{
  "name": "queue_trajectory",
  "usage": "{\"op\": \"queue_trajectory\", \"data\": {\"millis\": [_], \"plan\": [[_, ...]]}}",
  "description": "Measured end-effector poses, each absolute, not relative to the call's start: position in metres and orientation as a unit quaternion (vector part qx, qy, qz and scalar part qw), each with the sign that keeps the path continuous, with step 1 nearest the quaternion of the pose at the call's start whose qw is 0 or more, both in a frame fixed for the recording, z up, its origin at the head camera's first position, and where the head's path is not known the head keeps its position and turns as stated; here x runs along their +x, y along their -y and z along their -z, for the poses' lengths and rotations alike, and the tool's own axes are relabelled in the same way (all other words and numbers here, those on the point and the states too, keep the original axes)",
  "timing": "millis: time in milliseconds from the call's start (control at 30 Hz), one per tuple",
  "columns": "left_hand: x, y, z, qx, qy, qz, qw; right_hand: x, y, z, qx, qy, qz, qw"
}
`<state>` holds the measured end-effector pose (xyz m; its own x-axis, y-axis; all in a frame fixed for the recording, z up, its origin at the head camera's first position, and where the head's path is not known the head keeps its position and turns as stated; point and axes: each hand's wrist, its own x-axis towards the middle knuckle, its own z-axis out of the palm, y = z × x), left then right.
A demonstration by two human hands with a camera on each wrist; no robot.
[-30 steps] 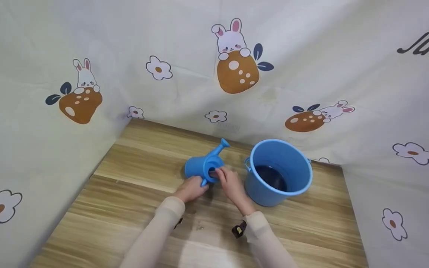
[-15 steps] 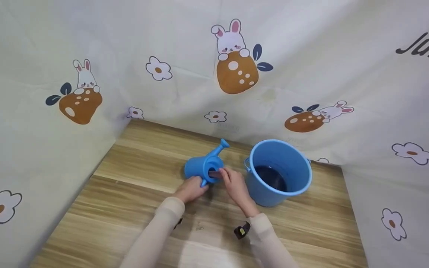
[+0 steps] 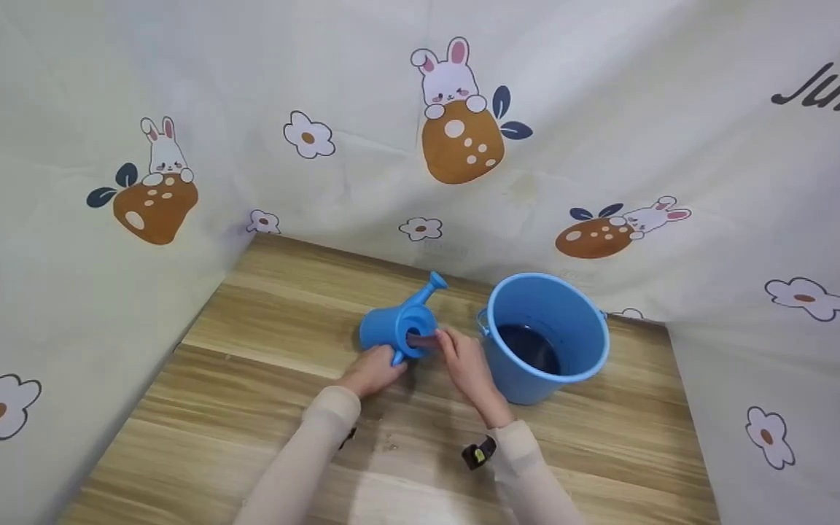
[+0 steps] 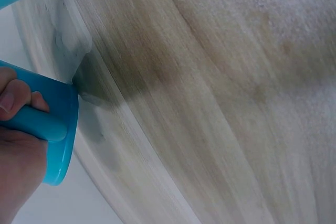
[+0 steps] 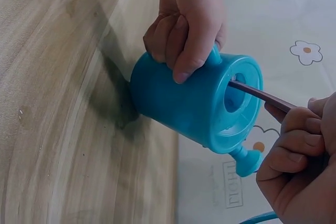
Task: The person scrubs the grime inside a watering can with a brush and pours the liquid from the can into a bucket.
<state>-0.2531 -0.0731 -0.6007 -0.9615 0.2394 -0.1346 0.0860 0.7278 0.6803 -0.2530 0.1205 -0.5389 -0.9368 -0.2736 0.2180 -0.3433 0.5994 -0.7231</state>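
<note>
A blue toy watering can (image 3: 383,328) stands on the wooden surface, its sprinkler spout pointing toward the back wall. My left hand (image 3: 372,370) grips its handle, fingers curled round it, as the right wrist view also shows. In my right hand (image 3: 467,364) is a slim brown stick-like handle (image 5: 265,95), pinched between thumb and fingers. Its far end goes through the round opening in the can's top and is hidden inside, so I cannot tell what tool it belongs to.
Right of the can stands a large blue bucket (image 3: 496,379) with dark liquid at its bottom, close by my right hand. Cream cloth walls (image 3: 362,189) printed with rabbits and flowers enclose the wooden surface (image 3: 259,321). A few wet spots (image 3: 391,443) lie near the front.
My right hand has drawn back slightly to the right, so more of the brown handle shows outside the opening. The left hand and the can hold their place.
</note>
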Motion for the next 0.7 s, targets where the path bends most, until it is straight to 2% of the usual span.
{"op": "queue_trajectory", "data": {"millis": [700], "plan": [[-0.2525, 0.0739, 0.5998, 0.078, -0.922, -0.362, 0.115, -0.2551, -0.1199, 0.5368, 0.173, 0.894, -0.41, 0.051]]}}
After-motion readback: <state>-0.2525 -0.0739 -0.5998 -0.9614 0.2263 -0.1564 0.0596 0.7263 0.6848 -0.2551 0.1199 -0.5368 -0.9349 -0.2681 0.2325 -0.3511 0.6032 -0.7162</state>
